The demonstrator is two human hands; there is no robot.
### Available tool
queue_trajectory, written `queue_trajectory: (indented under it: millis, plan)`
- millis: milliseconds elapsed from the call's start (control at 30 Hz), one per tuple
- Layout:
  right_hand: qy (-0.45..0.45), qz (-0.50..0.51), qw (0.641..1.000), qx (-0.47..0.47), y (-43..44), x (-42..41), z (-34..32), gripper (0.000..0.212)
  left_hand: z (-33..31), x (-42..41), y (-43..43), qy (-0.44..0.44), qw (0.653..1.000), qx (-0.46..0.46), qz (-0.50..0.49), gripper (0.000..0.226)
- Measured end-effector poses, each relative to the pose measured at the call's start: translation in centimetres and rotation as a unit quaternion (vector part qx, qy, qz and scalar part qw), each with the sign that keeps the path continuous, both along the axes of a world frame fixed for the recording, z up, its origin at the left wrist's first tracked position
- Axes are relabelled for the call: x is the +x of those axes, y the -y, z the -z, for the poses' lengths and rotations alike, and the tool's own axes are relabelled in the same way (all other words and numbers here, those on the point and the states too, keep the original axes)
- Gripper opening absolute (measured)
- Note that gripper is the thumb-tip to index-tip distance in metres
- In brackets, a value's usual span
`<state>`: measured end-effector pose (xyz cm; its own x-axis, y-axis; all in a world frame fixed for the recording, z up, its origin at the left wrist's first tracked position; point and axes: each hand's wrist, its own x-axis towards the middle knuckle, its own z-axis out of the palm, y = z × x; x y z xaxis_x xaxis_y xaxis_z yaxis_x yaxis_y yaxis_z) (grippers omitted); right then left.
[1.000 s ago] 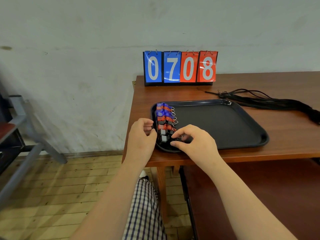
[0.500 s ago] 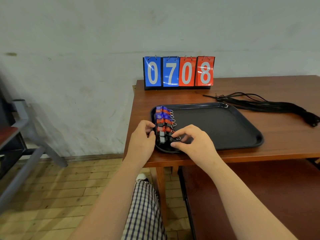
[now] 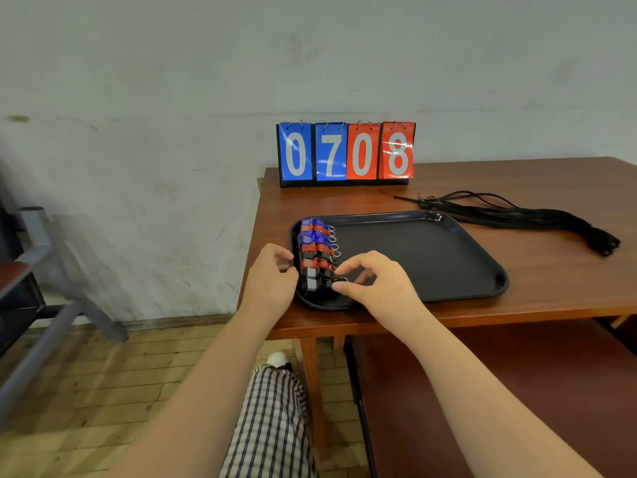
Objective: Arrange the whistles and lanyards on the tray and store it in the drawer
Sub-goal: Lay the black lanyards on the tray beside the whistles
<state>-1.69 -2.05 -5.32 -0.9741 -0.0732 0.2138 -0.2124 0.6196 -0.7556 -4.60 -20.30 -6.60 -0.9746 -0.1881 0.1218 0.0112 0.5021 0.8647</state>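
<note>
A black tray (image 3: 482, 257) lies on the brown table (image 3: 568, 291). Along its left edge, several blue, red and black whistles (image 3: 315, 243) lie in one column, their key rings pointing right. My left hand (image 3: 272, 281) has curled fingers pressed against the tray's left rim beside the nearest whistles. My right hand (image 3: 375, 288) pinches the ring end of the nearest black whistle (image 3: 319, 282) between thumb and forefinger. A bundle of black lanyards (image 3: 534, 219) lies on the table behind the tray, to the right.
A flip scoreboard (image 3: 346, 153) reading 0708 stands at the back against the wall. Below the table front on the right is a reddish-brown drawer-like surface (image 3: 499, 391). A grey chair frame (image 3: 38, 257) stands at the left on the wood floor.
Both hands stay at the near end of the whistle column. My right fingers have shifted slightly on the black whistle's ring, and the view has tilted a little.
</note>
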Motion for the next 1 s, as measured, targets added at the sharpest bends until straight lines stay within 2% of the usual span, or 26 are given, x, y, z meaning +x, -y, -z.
queue_trajectory:
  millis: [67, 200, 367, 600, 767, 900, 1000]
  plan:
    - [0.009, 0.0, 0.999, -0.043, -0.9, -0.2, -0.5, 0.01, -0.8, -0.5, 0.0, 0.004, 1.0, -0.021, -0.009, 0.016]
    - [0.013, 0.026, 0.996, -0.084, -3.6, -1.6, -1.4, 0.003, -3.3, -2.2, -1.5, -0.059, 0.996, -0.067, 0.007, 0.009]
    - [0.022, 0.099, 0.993, -0.059, -8.7, -5.2, -2.2, 0.005, -6.4, -5.8, -6.6, -0.116, 0.978, -0.121, 0.127, 0.007]
    - [-0.004, 0.154, 0.988, 0.005, -16.1, -12.7, -2.3, 0.006, -6.7, -13.1, -15.3, -0.096, 0.939, -0.226, 0.242, 0.01]
    - [-0.016, 0.189, 0.981, 0.042, -20.6, -17.9, -1.8, 0.007, -5.9, -18.1, -19.6, -0.067, 0.92, -0.281, 0.263, 0.013]
    - [-0.034, 0.174, 0.984, 0.008, -22.1, -19.0, 0.3, 0.012, -5.0, -21.4, -22.7, -0.067, 0.903, -0.316, 0.283, 0.016]
    - [-0.065, 0.181, 0.981, 0.018, -22.9, -19.1, 1.7, 0.013, -4.2, -23.6, -24.6, -0.081, 0.887, -0.338, 0.303, 0.02]
